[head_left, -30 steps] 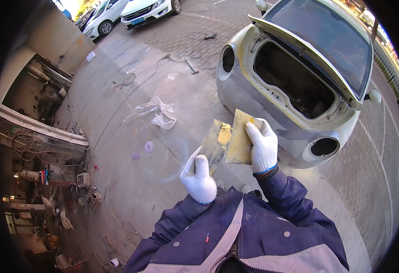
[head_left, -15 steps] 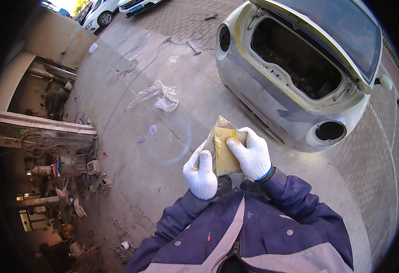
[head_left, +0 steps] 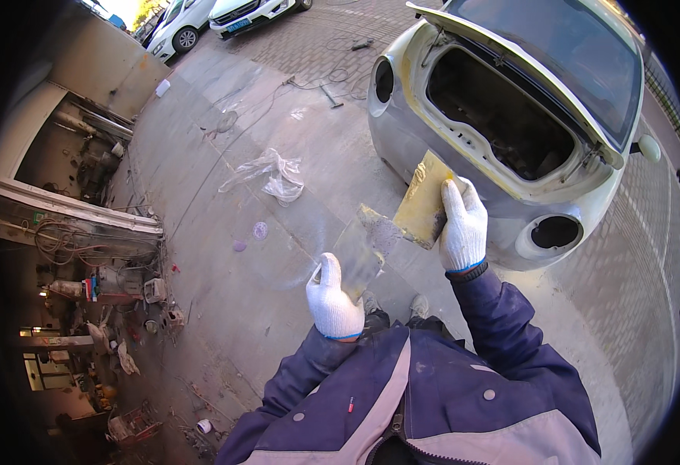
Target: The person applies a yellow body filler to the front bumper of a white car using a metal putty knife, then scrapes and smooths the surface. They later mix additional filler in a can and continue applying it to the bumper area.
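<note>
My left hand (head_left: 335,304), in a white knit glove, is closed on the lower end of a flat grey plate (head_left: 358,252) with rough smears along its far edge. My right hand (head_left: 465,231), gloved too, grips a yellowish flat putty spreader (head_left: 425,195) by its right edge. A streak of yellow putty lies along the spreader's left side. Its lower corner comes close to the plate's far corner; I cannot tell whether they touch. Beyond my right hand stands a light-coloured car (head_left: 416,128) with patches of grey and yellow on its body and its lid raised.
Crumpled clear plastic sheeting (head_left: 282,180) lies on the concrete ahead to the left. A hammer-like tool (head_left: 330,96) and thin cables lie farther off. Cluttered shelves with hoses (head_left: 61,239) line the left side. White cars (head_left: 251,14) are parked at the back.
My hands have moved apart. The spreader has gone up and right in my right hand, tilted, away from the plate. The plate in my left hand now shows more of its face.
</note>
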Motion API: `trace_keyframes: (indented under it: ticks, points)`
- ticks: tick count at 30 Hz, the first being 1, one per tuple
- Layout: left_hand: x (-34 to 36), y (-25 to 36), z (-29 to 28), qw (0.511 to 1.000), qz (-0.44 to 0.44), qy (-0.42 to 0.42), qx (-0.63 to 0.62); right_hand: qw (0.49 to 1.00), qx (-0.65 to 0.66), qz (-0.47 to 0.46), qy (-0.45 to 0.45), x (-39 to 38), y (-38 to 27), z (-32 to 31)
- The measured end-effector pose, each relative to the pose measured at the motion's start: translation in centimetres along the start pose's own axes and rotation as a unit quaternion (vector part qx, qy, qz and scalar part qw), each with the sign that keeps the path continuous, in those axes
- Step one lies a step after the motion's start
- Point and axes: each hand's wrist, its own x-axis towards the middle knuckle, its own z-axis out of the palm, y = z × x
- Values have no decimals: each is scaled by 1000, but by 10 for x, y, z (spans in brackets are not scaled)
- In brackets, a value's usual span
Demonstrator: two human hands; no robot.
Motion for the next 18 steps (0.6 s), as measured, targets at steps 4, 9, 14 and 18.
trace_keyframes:
  ticks: [4, 9, 14, 18]
  points:
    - [1, 4, -2, 995, -69, -48, -48, 999, 14, -34, -33, -29, -7, 22]
    - [7, 13, -20, 997, -60, -21, -50, 954, -197, -151, -165, -71, -11, 28]
    - [8, 25, -47, 997, -23, 15, -75, 793, -442, -177, -379, -62, -9, 22]
    - [9, 22, -59, 991, 87, 97, -37, 817, -437, -279, -252, -72, -14, 41]
